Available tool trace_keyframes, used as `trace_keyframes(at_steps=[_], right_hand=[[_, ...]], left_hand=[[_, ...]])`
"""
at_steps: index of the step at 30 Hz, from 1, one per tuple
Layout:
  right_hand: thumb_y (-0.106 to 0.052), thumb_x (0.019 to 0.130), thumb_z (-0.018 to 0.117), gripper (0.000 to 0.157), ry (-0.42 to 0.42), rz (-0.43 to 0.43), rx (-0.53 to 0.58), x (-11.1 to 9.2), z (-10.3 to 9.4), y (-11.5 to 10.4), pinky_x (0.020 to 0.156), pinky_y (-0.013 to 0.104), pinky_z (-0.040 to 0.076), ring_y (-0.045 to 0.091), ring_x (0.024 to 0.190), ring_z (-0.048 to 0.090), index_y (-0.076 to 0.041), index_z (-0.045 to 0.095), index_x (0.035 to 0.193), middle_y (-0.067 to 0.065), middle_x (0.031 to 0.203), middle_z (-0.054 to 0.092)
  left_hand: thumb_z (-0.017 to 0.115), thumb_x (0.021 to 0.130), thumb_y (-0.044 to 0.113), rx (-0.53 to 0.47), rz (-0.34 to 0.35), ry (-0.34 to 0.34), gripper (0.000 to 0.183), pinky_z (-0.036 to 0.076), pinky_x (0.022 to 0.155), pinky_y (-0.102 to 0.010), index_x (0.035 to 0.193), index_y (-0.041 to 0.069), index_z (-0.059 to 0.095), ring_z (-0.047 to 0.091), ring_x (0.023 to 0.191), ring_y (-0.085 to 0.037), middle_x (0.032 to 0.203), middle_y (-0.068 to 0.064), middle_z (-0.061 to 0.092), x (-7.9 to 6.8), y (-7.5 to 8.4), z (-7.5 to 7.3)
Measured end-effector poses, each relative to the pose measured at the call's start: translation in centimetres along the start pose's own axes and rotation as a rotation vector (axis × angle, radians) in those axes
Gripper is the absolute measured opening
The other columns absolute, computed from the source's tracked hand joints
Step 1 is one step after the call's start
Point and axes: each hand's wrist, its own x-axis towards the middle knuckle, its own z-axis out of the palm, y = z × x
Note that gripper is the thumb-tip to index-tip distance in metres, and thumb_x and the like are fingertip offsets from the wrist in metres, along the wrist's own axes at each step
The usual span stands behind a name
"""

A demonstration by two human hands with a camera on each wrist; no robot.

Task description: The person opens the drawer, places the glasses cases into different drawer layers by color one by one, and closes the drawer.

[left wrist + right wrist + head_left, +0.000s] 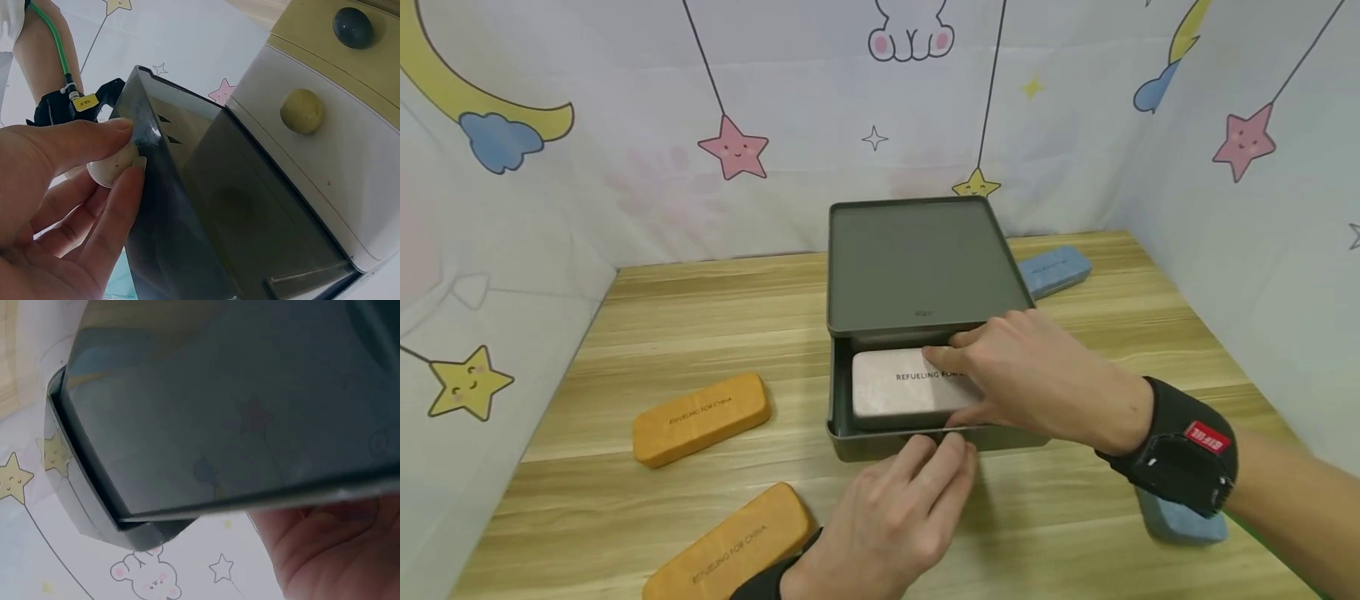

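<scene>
A white glasses case lettered "REFUELING FOR CHINA" lies in the pulled-out dark green drawer. My right hand grips its right end, thumb at the near side and fingers over the top. That end is hidden under the hand. In the right wrist view, only part of the right hand shows below the dark panel, and the case is out of sight. My left hand is at the drawer front; the left wrist view shows it pinching a round white knob between thumb and fingers.
Above the drawer is the cabinet's green top. Lower drawers carry a yellow knob and a dark knob. Two orange cases, one farther and one nearer, lie left. Blue cases lie behind and near right.
</scene>
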Motion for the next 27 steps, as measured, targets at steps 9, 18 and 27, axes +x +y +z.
trace_keyframes(at_steps=[9, 18, 27], right_hand=[[-0.040, 0.082, 0.074, 0.034, 0.171, 0.005, 0.138, -2.8, -1.6, 1.2, 0.051, 0.024, 0.048, 0.001, 0.064, 0.056, -0.016, 0.075, 0.106, -0.007, 0.090, 0.071], [-0.031, 0.090, 0.068, 0.016, 0.353, -0.287, 0.301, -5.5, -1.7, 1.8, 0.067, 0.017, 0.044, 0.004, 0.081, 0.049, -0.016, 0.072, 0.090, -0.008, 0.090, 0.057], [-0.031, 0.096, 0.058, 0.022, 0.409, -0.314, 0.312, -6.1, -1.0, 1.4, 0.068, 0.018, 0.045, 0.006, 0.081, 0.048, -0.016, 0.070, 0.084, -0.006, 0.087, 0.055]], left_hand=[[0.035, 0.099, -0.005, 0.015, -0.002, 0.019, 0.033, 0.044, 0.048, -0.014, 0.093, -0.001, 0.068, 0.050, 0.068, -0.014, 0.092, -0.007, 0.061, -0.1, 0.1, 0.1], [0.037, 0.098, -0.005, 0.022, 0.010, 0.047, 0.031, 0.045, 0.050, -0.015, 0.093, -0.002, 0.067, 0.050, 0.068, -0.015, 0.091, -0.008, 0.061, 0.2, -0.1, -0.1], [0.037, 0.098, -0.005, 0.005, 0.014, 0.034, 0.030, 0.049, 0.053, -0.017, 0.096, -0.002, 0.067, 0.053, 0.072, -0.016, 0.093, -0.009, 0.062, 0.0, -0.3, -0.1]])
